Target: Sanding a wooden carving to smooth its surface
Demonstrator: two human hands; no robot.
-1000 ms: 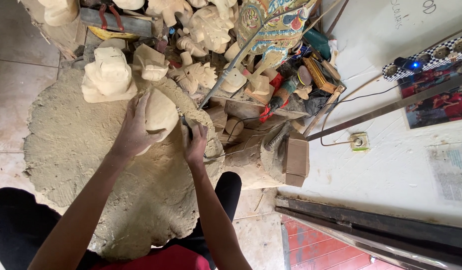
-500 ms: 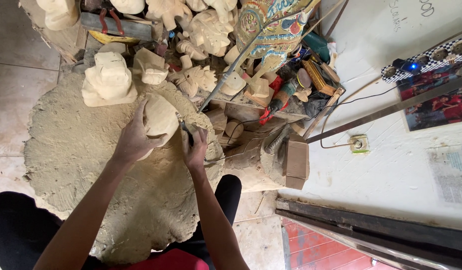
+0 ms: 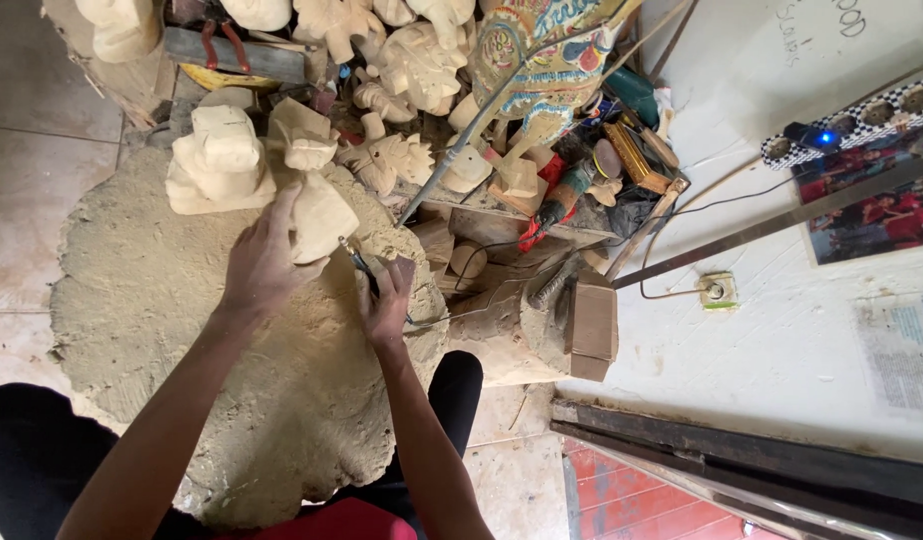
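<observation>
On the sawdust-covered floor mat [image 3: 182, 330] left of centre, a pale wooden carving [image 3: 320, 218] is clasped in the left hand [image 3: 264, 265], while a thin carving tool [image 3: 364, 270], pinched in the right hand [image 3: 387, 305], is angled up-left onto its lower right edge.

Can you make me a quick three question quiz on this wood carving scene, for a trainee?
1. True or false: the left hand grips the pale wooden carving.
2. What does the right hand hold? A) a paintbrush B) a thin dark carving tool C) a hammer
3. Fill in: the pale blocky carving sits on the mound of ____.

Key
1. True
2. B; its tip meets the carving's lower edge
3. Sawdust, as far as the picture shows
</observation>
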